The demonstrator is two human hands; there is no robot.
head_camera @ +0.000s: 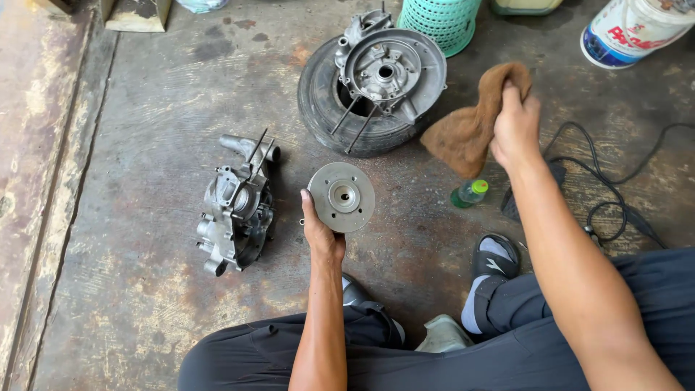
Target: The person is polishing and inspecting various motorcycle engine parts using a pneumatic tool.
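My left hand (321, 233) holds up a round grey metal hub disc (342, 196) with a central bore, face toward me, above the concrete floor. My right hand (515, 127) grips a brown rag (467, 127) that hangs down from my fingers, off to the right of the disc. A grey metal engine casing (235, 210) with two studs lies on the floor left of my left hand. Farther away, a second casing half (384, 72) rests on a small black tyre (326, 108).
A small green bottle (469, 194) lies on the floor below the rag. A black cable (615, 195) loops at the right. A teal plastic basket (439, 22) and a white bucket (633, 32) stand at the far edge. My legs and sandalled feet (494, 257) fill the bottom.
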